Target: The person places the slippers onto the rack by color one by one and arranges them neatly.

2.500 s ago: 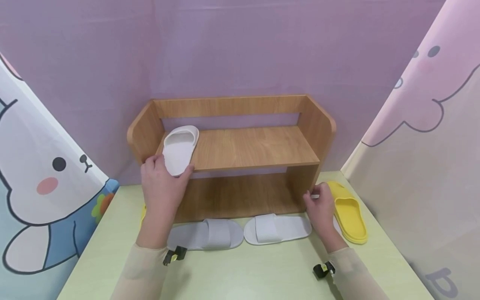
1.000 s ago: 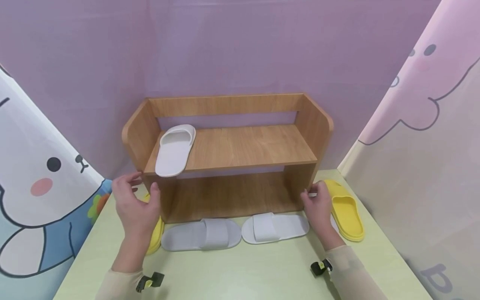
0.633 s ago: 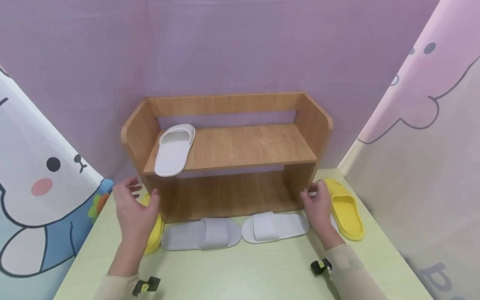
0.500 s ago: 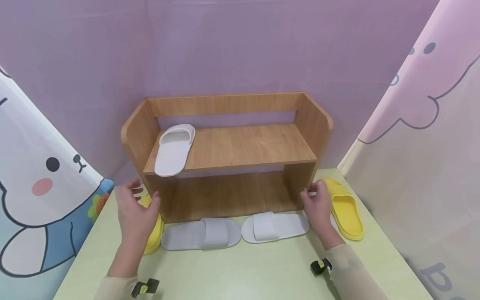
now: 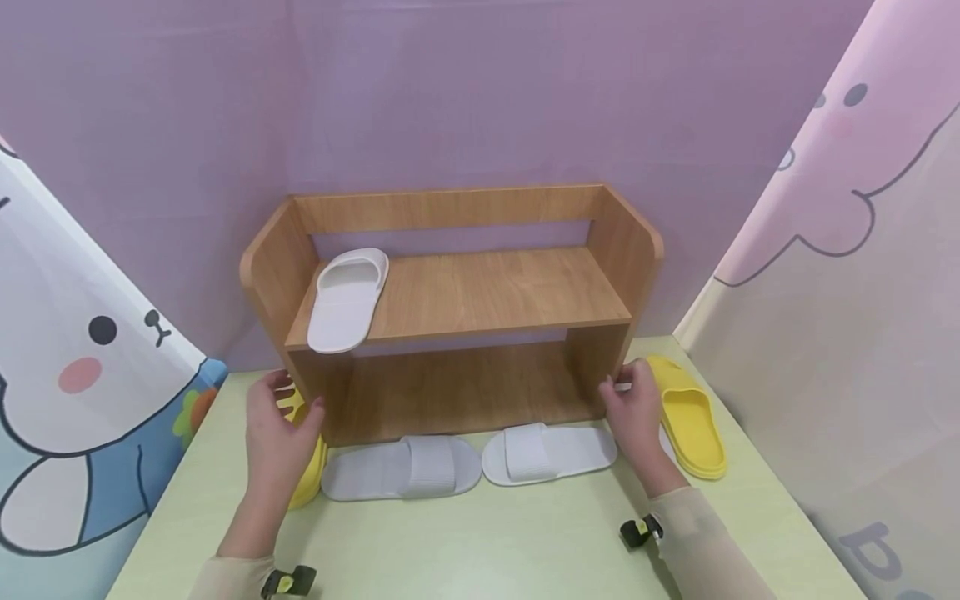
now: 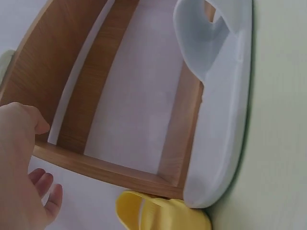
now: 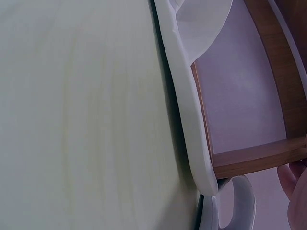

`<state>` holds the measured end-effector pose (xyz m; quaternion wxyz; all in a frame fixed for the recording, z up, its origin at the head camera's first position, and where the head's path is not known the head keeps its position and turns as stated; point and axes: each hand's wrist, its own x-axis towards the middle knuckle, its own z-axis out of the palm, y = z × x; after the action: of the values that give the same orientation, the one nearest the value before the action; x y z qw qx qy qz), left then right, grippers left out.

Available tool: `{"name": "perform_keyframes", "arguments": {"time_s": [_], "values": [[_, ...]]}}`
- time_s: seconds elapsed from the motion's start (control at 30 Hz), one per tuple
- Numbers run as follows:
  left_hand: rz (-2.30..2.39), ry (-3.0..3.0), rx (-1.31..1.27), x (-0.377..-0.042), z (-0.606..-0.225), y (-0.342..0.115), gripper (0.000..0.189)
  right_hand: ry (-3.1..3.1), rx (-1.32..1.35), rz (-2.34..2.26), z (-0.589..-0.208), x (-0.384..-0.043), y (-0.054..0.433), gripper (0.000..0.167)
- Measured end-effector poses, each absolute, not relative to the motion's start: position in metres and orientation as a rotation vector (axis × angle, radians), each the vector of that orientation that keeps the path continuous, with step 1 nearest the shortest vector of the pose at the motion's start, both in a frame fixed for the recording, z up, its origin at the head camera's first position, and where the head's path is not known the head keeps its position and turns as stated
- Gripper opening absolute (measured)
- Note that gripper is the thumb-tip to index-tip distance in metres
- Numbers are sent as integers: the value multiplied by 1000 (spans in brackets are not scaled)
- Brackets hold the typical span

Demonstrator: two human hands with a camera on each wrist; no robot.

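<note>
A two-tier wooden shoe rack (image 5: 502, 292) stands on the table, with a white slipper (image 5: 341, 317) lying toe-inward at the left end of its upper shelf. My left hand (image 5: 273, 437) is at the rack's lower left side, thumb and fingers spread on either side of the left panel (image 6: 110, 173) and holding nothing. At the opposite end my right hand (image 5: 637, 421) pinches the front edge of the right panel (image 7: 259, 159). A grey slipper (image 5: 431, 467) and a white slipper (image 5: 528, 454) lie lengthwise in front of the rack.
Beside the rack's right end lies a yellow slipper (image 5: 697, 429), with a pale slipper (image 5: 667, 444) partly hidden by my right wrist. Another yellow slipper (image 5: 311, 475) sits at the left end, behind my left hand. A purple cloth (image 5: 465, 100) hangs behind.
My left hand has let go of the white slipper on the upper shelf, then moved down and left to the rack's left side. My right hand has stayed at the right panel.
</note>
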<state>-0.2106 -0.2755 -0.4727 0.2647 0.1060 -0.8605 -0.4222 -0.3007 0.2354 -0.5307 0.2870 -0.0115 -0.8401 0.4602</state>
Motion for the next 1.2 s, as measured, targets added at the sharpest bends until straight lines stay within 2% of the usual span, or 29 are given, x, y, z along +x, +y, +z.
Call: {"name": "perform_keyframes", "arguments": {"time_s": [0.8,1.0,1.2], "values": [[-1085,-2406,226,-222,-508,-293,80,-2242,-17,1216,-532,-301,236,21],[-1077,-2416,214,-225,-510,-294,75,-2226,3,1174,-532,-302,236,21],[-1056,-2426,202,-228,-512,-292,61,-2221,9,1168,-532,-302,236,20]]}}
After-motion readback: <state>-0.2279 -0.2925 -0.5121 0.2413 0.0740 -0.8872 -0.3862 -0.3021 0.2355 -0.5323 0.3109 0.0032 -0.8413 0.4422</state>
